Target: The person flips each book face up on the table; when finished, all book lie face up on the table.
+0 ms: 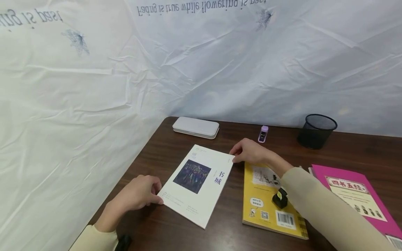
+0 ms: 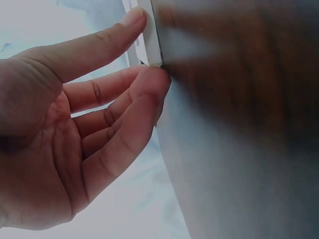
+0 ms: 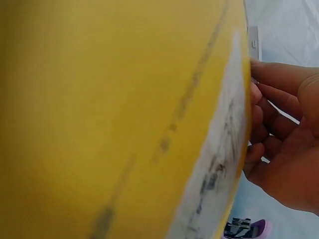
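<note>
We have the white magazine (image 1: pixel 198 184) lying at the frame's centre on the brown table (image 1: pixel 345 153), long axis slanting lower left to upper right; our left hand (image 1: pixel 138 194) pinches its lower-left corner, our right hand (image 1: pixel 249 151) grips the upper-right one

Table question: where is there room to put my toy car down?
The table shows bare wood between the white case and the purple stapler, in front of the black mesh cup, and near the front edge between the white book and yellow book. The right side is crowded with books.
</note>
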A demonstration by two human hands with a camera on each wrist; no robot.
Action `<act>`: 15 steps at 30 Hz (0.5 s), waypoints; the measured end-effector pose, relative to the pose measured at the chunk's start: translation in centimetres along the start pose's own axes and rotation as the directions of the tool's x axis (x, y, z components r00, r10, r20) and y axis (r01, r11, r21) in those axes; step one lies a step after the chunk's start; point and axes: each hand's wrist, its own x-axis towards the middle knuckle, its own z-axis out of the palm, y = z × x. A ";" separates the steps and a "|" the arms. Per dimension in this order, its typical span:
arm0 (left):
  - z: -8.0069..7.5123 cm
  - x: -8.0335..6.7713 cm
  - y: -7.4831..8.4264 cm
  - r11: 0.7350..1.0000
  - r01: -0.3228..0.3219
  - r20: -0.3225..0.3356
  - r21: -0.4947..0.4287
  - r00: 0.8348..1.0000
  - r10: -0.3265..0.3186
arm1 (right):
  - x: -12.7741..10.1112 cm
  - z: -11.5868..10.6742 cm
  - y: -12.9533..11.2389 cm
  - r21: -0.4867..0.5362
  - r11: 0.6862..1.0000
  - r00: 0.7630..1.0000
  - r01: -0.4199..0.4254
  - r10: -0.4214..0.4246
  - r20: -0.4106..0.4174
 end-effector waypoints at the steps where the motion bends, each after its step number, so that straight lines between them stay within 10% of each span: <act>1: 0.0 -0.1 0.0 1.000 0.004 0.002 -0.006 1.000 -0.004 | 0.1 0.1 0.0 0.018 1.000 1.000 -0.003 0.003 -0.003; 15: 0.5 -0.9 -0.1 0.999 -0.010 0.031 -0.039 0.999 0.011 | 1.6 0.8 1.0 0.146 0.989 0.999 0.002 0.004 -0.039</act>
